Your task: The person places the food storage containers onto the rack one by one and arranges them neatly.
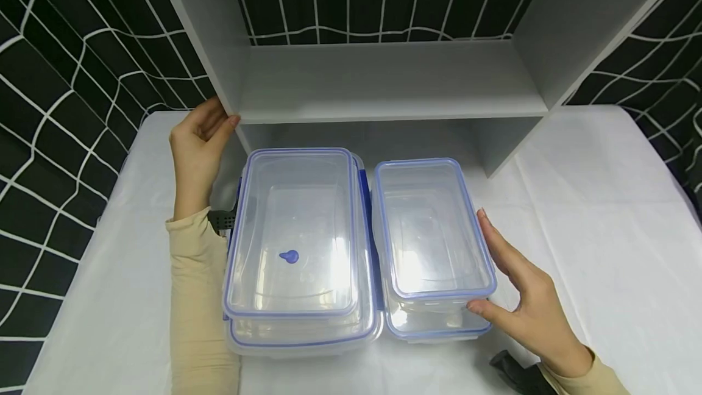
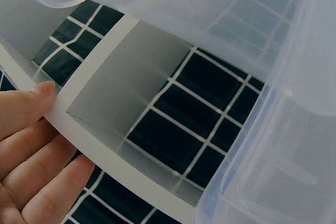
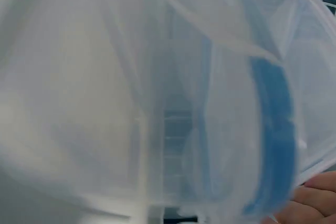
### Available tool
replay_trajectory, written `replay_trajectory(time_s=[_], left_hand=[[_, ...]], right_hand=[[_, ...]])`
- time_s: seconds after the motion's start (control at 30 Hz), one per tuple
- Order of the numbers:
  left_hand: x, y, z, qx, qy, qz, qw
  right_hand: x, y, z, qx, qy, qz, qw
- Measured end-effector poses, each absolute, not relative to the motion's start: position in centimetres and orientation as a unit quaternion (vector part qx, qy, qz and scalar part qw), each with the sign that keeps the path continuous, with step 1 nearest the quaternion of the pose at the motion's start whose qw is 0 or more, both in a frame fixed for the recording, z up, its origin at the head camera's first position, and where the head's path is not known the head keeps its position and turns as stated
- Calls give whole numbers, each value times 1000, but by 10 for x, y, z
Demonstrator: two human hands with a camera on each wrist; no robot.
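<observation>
My left hand (image 1: pixel 200 148) is at the left side panel of a white shelf unit (image 1: pixel 392 87). In the left wrist view its thumb lies on the panel's front edge, with the fingers along the outer side. To the right of that forearm stands a large clear food container (image 1: pixel 298 212) with a blue-rimmed lid and blue vent plug, stacked on another large one (image 1: pixel 307 337). Beside it, a smaller clear food container (image 1: pixel 428 230) sits on a similar one (image 1: pixel 433 322). My right hand (image 1: pixel 529 300) touches this smaller stack, straight fingers along its right side, thumb at the near corner.
A white cloth (image 1: pixel 592 249) covers the table. The shelf unit's horizontal board (image 1: pixel 389 81) reaches across just behind the containers. Dark walls with a white grid pattern (image 1: pixel 71 139) rise at the left, right and back. A black wrist strap (image 1: pixel 521 377) shows by the right sleeve.
</observation>
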State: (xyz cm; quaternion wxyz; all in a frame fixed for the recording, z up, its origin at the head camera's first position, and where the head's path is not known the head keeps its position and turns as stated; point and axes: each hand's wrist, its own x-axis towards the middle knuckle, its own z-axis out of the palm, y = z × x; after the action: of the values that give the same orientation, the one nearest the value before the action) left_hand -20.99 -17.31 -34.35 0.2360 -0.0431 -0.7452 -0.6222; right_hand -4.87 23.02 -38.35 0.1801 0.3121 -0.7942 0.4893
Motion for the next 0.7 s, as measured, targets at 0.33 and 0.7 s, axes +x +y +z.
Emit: replay_trajectory(time_s=[0.33,0.7], left_hand=[[-209,-174,-343,-46,-745,-621,241],[-209,-173,-343,-47,-743,-624,239]], right_hand=[[-44,224,-389,248,-845,456,131],[-44,219,-398,246,-834,473,140]])
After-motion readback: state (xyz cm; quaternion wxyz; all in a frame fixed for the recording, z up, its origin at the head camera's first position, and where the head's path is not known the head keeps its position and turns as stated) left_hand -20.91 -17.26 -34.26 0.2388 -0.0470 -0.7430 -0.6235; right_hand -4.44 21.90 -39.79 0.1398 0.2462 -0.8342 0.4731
